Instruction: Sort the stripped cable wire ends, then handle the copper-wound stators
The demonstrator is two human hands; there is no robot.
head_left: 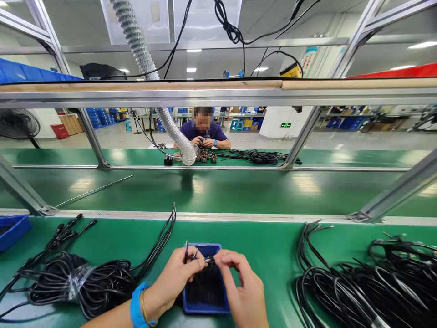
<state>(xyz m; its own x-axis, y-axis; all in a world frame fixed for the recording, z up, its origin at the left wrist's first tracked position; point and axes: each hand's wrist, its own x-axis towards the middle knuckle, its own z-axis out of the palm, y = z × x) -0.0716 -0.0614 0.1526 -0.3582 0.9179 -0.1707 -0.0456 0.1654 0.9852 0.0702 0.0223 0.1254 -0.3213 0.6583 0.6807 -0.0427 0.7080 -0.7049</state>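
My left hand [187, 268], with a blue wristband, pinches a cable end whose thin coloured wires [206, 260] stick out to the right. Blue and dark wire ends also poke up between its fingers. My right hand [239, 278] is closed in a pinch at the tips of those wires; what exactly lies between its fingertips is too small to make out. Both hands are above a small blue bin [206, 310] holding a mass of fine black pieces.
A tied bundle of black cables [102, 282] lies at left, another cable heap [341, 291] at right. A blue tray [13, 232] stands far left. Metal frame posts [392, 196] and a silver duct hose [170, 125] stand ahead. Across the bench, a person [205, 132] works with their hands.
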